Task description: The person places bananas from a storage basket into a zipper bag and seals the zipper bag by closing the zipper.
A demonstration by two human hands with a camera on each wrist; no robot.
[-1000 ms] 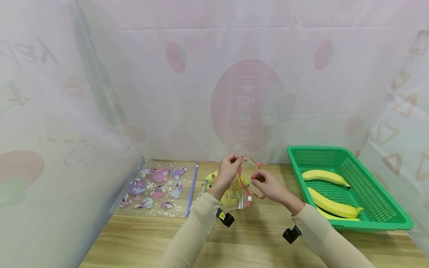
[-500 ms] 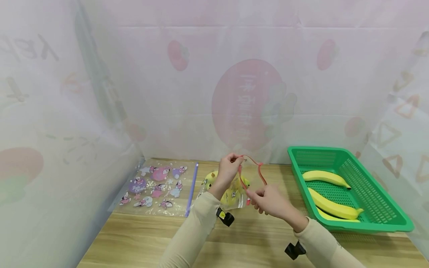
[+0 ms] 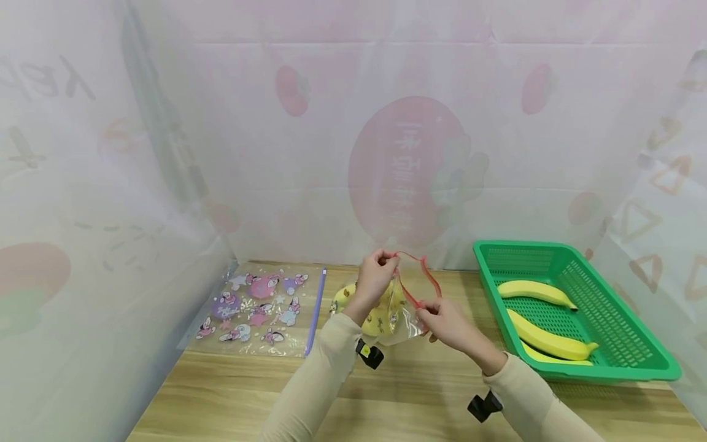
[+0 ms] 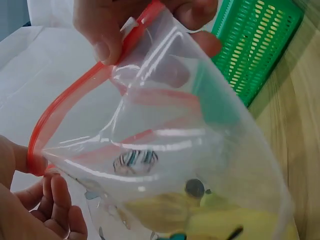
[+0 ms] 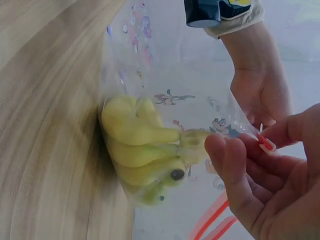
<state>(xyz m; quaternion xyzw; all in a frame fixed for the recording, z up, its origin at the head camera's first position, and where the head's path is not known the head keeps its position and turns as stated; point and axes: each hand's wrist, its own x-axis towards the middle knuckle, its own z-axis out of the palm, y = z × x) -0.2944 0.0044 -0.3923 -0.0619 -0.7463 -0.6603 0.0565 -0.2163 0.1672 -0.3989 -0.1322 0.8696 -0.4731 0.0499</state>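
A clear zip bag with a red zip strip and cartoon prints stands between both hands, its mouth spread apart. Yellow bananas are bunched inside it, low in the bag. My left hand pinches the upper left part of the red strip. On the near side, my right hand pinches the strip at its lower corner. In the right wrist view a white slider shows at the right fingertips.
A green plastic basket holding several bananas stands on the right. To the left, a flat clear zip bag with a purple strip lies on the wooden table. A printed cloth hangs behind.
My right hand has gone from beside the bag's mouth down to the strip's lower corner and now pinches it. That corner has moved up and right. My left hand keeps its pinch.
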